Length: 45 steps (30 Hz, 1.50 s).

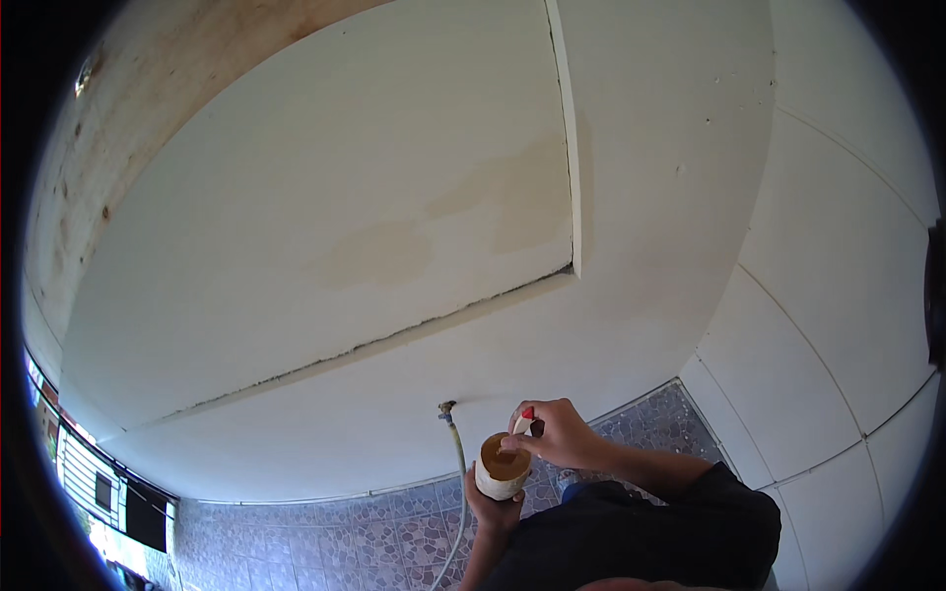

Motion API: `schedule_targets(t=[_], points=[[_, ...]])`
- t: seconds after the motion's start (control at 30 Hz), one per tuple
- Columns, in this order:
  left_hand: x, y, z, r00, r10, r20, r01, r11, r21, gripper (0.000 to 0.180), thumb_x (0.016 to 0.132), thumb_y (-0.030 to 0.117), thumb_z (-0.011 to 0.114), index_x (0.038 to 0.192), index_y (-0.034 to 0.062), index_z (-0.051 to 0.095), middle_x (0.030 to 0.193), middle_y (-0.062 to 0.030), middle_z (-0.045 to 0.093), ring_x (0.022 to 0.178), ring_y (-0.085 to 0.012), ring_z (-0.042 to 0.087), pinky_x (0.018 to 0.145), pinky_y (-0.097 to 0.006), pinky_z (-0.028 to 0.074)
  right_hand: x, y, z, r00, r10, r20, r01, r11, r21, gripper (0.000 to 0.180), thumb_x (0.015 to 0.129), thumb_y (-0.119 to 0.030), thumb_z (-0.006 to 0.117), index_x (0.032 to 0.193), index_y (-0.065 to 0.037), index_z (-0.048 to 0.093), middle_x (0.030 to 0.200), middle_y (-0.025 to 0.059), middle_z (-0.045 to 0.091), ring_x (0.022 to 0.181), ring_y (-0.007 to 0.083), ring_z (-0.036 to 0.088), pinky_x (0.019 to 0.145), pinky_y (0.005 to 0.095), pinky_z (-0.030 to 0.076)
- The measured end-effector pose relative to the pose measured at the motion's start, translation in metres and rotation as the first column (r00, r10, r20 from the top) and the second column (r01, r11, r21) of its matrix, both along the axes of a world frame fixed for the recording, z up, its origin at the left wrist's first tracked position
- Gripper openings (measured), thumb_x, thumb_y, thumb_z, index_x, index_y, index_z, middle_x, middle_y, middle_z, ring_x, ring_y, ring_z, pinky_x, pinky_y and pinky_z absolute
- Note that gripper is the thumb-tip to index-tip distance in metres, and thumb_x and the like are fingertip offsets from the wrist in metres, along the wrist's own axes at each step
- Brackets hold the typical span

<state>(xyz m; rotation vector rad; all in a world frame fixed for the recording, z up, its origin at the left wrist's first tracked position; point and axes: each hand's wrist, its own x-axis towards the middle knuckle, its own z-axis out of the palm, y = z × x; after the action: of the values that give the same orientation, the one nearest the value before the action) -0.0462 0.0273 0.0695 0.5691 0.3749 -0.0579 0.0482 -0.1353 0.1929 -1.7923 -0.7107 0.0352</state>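
Observation:
My left hand (490,509) is wrapped round a whitish, stained cup (501,487) from below and its left side. Tan-brown liquid or paint shows inside its open top. My right hand (560,435) pinches a paintbrush (525,422) with a pale handle and a red end. The brush points down into the cup, and its bristles are mostly hidden by my fingers and the rim. Beyond my hands rises a cream wall panel (394,177) with darker, damp-looking patches on its lower right part.
A tap (446,407) sticks out of the wall just left of the cup, with a pale hose (462,473) hanging to the floor. A raised white strip (567,148) edges the panel. Patterned tiles (345,547) cover the floor. A barred gate (94,478) stands far left.

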Motion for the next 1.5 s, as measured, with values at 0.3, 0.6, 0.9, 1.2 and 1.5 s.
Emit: schedule_targets(t=[0.3,0.6,0.9,1.2,1.5], points=[[0.067,-0.014,-0.009,0.999,-0.037,-0.018,0.038,0.999,0.015,0.054,0.099,0.051,0.036,0.138,0.0187,0.054,0.123,-0.0089,0.067,0.102,-0.0371,0.070,0.049,-0.028,0.041,0.066,-0.023,0.004,0.997,0.032,-0.075,-0.035,0.999,-0.039,0.030,0.086,-0.027,0.087,0.095,-0.002,0.072,0.075,0.0056,0.072,0.062,0.0086,0.061,0.058,0.0264,0.049],[0.129,-0.035,-0.007,0.999,-0.051,0.003,0.051,0.998,-0.027,0.052,0.099,0.049,0.037,0.131,0.0144,0.058,0.116,-0.0076,0.069,0.094,-0.0273,0.070,0.050,-0.031,0.045,0.123,-0.039,-0.010,1.000,-0.025,0.000,0.025,0.999,-0.032,0.029,0.088,-0.027,0.086,0.093,-0.002,0.071,0.076,0.0052,0.072,0.063,0.0094,0.065,0.059,0.0252,0.052],[0.164,-0.055,-0.016,1.000,0.012,0.023,-0.011,0.998,-0.070,0.052,0.099,0.047,0.036,0.134,0.0145,0.057,0.119,-0.0091,0.067,0.097,-0.0327,0.070,0.048,-0.029,0.043,0.158,-0.048,-0.006,0.997,-0.030,-0.065,0.024,0.995,-0.101,0.030,0.088,-0.027,0.086,0.092,-0.001,0.071,0.071,0.0036,0.070,0.060,0.0076,0.062,0.055,0.0239,0.048],[0.161,-0.024,-0.011,0.999,-0.036,0.024,0.037,0.998,-0.042,0.047,0.102,0.048,0.036,0.127,0.0165,0.060,0.111,-0.0033,0.068,0.083,-0.0198,0.066,0.051,-0.031,0.045,0.146,-0.025,0.000,0.998,-0.044,-0.040,0.040,0.994,-0.098,0.029,0.088,-0.026,0.086,0.092,-0.001,0.071,0.067,0.0014,0.066,0.056,0.0038,0.055,0.052,0.0236,0.043],[0.151,0.003,-0.003,0.996,-0.077,0.043,0.078,0.996,-0.036,0.048,0.102,0.049,0.035,0.126,0.0149,0.060,0.107,-0.0039,0.069,0.084,-0.0196,0.066,0.054,-0.032,0.045,0.131,-0.004,0.011,0.997,-0.049,-0.055,0.047,0.998,-0.036,0.026,0.090,-0.022,0.084,0.092,-0.001,0.069,0.067,-0.0001,0.064,0.058,0.0029,0.054,0.053,0.0232,0.042]])
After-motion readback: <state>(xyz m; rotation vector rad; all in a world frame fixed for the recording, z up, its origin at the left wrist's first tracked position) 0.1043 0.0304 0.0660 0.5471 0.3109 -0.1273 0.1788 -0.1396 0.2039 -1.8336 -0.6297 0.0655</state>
